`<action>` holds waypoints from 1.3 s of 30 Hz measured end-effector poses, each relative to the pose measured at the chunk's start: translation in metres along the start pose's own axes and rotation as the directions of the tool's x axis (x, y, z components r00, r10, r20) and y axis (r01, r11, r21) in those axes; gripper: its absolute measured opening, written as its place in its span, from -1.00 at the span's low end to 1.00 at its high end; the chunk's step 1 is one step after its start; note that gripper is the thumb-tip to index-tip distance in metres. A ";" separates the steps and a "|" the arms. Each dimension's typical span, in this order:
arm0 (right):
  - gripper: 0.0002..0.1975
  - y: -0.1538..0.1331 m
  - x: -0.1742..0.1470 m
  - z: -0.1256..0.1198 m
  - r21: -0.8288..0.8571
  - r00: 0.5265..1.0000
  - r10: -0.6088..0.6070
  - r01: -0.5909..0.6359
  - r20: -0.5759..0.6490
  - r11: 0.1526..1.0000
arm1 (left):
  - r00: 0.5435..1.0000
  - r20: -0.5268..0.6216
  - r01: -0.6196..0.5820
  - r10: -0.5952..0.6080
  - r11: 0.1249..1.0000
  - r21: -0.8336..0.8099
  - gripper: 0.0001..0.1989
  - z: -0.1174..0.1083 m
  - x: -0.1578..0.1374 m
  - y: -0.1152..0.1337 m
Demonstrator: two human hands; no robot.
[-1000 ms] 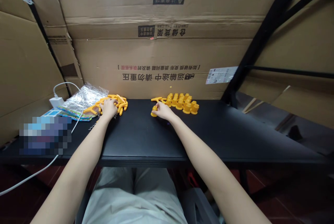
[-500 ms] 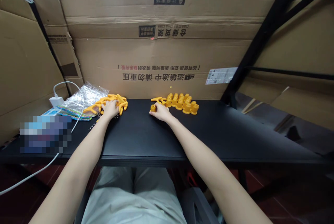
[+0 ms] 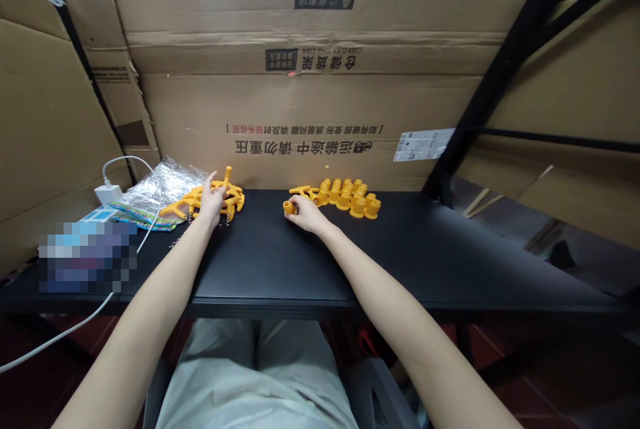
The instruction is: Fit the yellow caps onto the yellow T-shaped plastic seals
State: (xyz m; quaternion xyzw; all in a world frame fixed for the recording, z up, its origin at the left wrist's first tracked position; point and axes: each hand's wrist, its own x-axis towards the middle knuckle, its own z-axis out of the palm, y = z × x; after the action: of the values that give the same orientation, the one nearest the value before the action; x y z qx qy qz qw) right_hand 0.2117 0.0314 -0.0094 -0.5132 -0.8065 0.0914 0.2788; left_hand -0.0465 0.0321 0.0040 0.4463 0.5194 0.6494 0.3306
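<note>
My left hand [image 3: 212, 206] is closed on a yellow branch-shaped plastic piece [image 3: 228, 176], whose rod-like end sticks up past the fingers; one finger points away from the grip. Under and around that hand lies a heap of similar yellow branched pieces [image 3: 235, 205]. My right hand [image 3: 307, 214] pinches a yellow flanged plastic cup [image 3: 289, 207], tilted with its narrow end toward the left. Just behind the right hand are another yellow branched piece [image 3: 301, 190] and a cluster of yellow flanged cups [image 3: 343, 199] standing upright in rows.
A clear plastic bag [image 3: 165, 182], a white charger [image 3: 107, 193] with its cable, and a blurred-out item [image 3: 87, 257] occupy the left side of the black table [image 3: 280, 269]. A cardboard wall [image 3: 320, 102] rises behind; a black metal post [image 3: 480, 89] stands at right.
My left hand has lifted slightly from the heap with one yellow branched piece, now upright in its fingers. My right hand has shifted a little left and tipped the flanged cup leftward.
</note>
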 end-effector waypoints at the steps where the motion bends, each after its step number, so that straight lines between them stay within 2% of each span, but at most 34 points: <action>1: -0.85 0.001 0.000 0.001 -0.002 1.000 -0.008 0.008 0.000 1.000 | 0.998 0.025 0.051 -0.049 0.994 -0.097 -0.33 0.003 -0.002 0.003; 4: -0.84 0.002 0.001 0.003 -0.006 1.000 -0.029 0.029 0.010 1.000 | 0.989 0.095 0.135 -0.110 0.939 -0.317 -0.16 0.008 -0.009 0.009; 8: -0.84 0.006 0.002 0.007 -0.003 0.998 -0.066 0.066 0.012 0.998 | 0.980 0.145 0.190 -0.139 0.876 -0.443 -0.05 0.009 -0.014 0.013; 10: -0.84 0.009 0.003 0.008 -0.001 0.996 -0.083 0.083 0.010 0.997 | 0.975 0.165 0.210 -0.150 0.869 -0.448 -0.15 0.009 -0.015 0.013; 15: -0.83 0.012 0.004 0.010 0.000 0.993 -0.117 0.117 0.001 0.993 | 0.953 0.240 0.272 -0.185 0.871 -0.410 -0.69 0.013 -0.015 0.010; 17: -0.82 0.009 0.003 0.008 -0.022 0.991 -0.134 0.133 -0.014 0.991 | 0.948 0.253 0.290 -0.194 0.855 -0.429 -0.80 0.016 -0.016 0.009; 22: -0.76 -0.004 -0.003 0.003 -0.094 0.981 -0.192 0.192 0.008 0.977 | 0.944 0.284 0.288 -0.169 0.841 -0.458 -0.80 0.026 -0.023 0.009; 27: -0.72 -0.018 -0.009 0.001 -0.087 0.960 -0.272 0.277 0.066 0.957 | 0.951 0.275 0.261 -0.145 0.852 -0.454 -0.82 0.030 -0.029 0.011; 32: -0.71 -0.024 -0.010 0.001 -0.064 0.967 -0.250 0.253 0.056 0.965 | 0.957 0.261 0.244 -0.128 0.844 -0.479 -0.83 0.031 -0.031 0.016; 39: -0.72 -0.020 -0.008 0.005 -0.037 0.973 -0.226 0.228 0.040 0.973 | 0.948 0.271 0.286 -0.165 0.812 -0.509 -0.87 0.035 -0.037 0.021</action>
State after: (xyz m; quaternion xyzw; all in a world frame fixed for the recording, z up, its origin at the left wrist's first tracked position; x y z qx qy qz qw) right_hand 0.1963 0.0159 -0.0080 -0.4216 -0.8664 0.0515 0.2625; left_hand 0.0007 0.0076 0.0180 0.3366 0.3253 0.6734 0.5722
